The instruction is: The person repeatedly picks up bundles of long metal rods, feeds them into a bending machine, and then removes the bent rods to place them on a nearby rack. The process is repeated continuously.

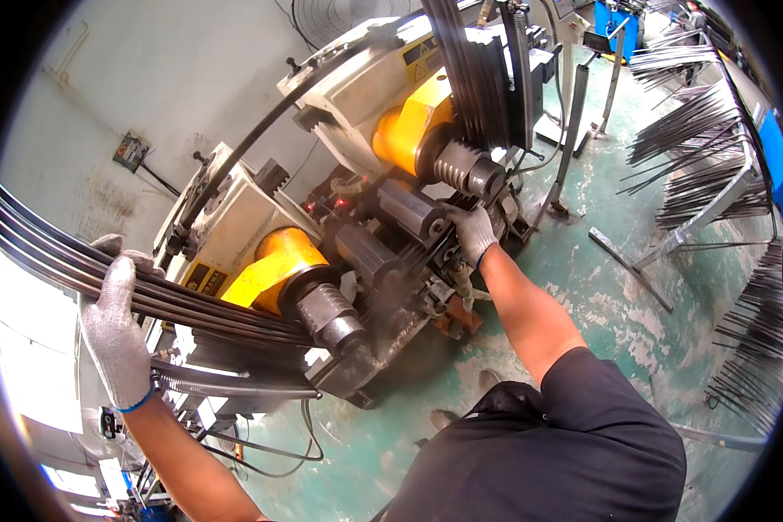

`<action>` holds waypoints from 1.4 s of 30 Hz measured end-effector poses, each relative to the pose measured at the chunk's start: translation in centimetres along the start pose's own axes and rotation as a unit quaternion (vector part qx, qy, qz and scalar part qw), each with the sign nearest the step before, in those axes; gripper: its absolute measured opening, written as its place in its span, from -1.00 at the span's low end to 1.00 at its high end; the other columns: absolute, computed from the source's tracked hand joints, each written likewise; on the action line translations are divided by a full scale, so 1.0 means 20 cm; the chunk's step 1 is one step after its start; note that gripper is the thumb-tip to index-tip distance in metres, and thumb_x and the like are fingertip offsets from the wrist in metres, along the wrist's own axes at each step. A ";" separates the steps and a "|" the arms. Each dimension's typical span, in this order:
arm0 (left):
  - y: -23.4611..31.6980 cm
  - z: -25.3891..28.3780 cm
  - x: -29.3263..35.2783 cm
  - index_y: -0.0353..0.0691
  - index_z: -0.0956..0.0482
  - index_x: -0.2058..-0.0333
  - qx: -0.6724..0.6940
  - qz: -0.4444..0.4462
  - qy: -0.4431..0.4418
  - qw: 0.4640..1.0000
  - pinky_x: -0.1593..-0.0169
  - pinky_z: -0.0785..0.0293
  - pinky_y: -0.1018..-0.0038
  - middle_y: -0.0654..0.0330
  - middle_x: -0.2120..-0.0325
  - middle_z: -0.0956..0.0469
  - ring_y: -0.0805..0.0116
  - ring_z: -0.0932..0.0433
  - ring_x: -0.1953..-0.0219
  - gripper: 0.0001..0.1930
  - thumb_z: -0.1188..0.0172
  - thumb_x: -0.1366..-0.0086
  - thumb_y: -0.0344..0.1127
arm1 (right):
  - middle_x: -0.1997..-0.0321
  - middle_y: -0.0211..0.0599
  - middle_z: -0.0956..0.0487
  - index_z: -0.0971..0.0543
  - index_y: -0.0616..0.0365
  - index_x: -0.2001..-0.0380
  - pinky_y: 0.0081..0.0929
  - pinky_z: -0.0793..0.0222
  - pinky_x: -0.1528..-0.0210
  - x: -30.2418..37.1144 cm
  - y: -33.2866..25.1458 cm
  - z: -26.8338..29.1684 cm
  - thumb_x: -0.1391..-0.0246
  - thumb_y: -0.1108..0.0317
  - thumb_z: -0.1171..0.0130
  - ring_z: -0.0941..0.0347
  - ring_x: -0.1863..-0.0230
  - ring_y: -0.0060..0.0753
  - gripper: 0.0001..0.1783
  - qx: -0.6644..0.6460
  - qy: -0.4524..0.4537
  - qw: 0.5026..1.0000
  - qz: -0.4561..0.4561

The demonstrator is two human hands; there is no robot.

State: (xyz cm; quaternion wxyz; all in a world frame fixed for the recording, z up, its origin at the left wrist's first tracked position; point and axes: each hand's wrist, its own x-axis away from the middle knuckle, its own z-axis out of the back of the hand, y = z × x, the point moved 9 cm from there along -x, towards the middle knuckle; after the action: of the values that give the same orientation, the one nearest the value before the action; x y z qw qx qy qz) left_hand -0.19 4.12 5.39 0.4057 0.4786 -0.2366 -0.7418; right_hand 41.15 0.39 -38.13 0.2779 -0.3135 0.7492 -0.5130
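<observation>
In the head view, my left hand (120, 326), in a pale knit glove with a blue cuff edge, is closed round a bundle of long dark metal rods (191, 306). Its thumb lies across the near side and its fingers show behind. The rods run from the far left to a ridged metal roller (331, 315) beside a yellow housing (278, 265). My right hand (472, 233), gloved too, reaches into the middle of the machine, by the end of a dark block (413, 209). Its fingers are partly hidden there, and what they touch is unclear.
A second yellow housing (416, 124) with a ridged roller (468, 169) stands farther back, below more dark rods (470, 74). Several bundles of thin rods (696, 130) rest on a metal rack (709, 213) at right. A loose metal bar (629, 268) lies on the worn green floor (574, 261).
</observation>
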 end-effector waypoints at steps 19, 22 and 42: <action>-0.09 0.07 -0.03 -0.32 -0.47 -0.17 -0.019 0.055 0.002 0.998 0.09 -0.62 0.44 0.12 0.27 -0.65 0.35 -0.67 0.21 -0.63 -0.21 -0.48 -0.30 | 0.39 -0.41 -0.59 -0.64 0.26 0.34 -0.46 -0.37 0.20 0.00 0.01 0.00 -0.10 0.24 -0.32 -0.45 0.32 -0.55 -0.74 -0.028 0.028 0.997 -0.064; -0.05 0.07 -0.05 -0.33 -0.62 0.02 -0.043 0.003 -0.010 0.999 0.03 -0.61 0.41 0.10 0.25 -0.67 0.33 -0.67 0.19 -0.74 -0.22 -0.49 -0.25 | 0.38 -0.39 -0.61 -0.64 0.27 0.31 -0.47 -0.37 0.21 -0.01 0.09 0.01 -0.15 0.22 -0.32 -0.46 0.32 -0.55 -0.72 -0.063 0.047 0.991 -0.111; -0.47 -0.24 2.18 -0.45 -0.67 0.06 0.255 0.075 -0.135 0.954 0.13 -0.66 0.29 0.00 0.29 -0.71 0.24 -0.69 0.27 -0.74 -0.19 -0.41 -0.38 | 0.52 -0.36 -0.70 -0.74 0.18 0.37 -0.37 -0.54 0.35 3.07 -0.67 2.42 -0.27 0.20 -0.32 -0.66 0.46 -0.45 -0.74 0.066 0.474 0.878 -0.025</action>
State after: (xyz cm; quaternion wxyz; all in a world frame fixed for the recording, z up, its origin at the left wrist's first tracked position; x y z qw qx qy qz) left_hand -8.67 -26.64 -26.20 0.2890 0.4425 -0.5061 -0.6816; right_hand 39.54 -78.38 -46.73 -0.1035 -0.0323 0.7473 -0.6556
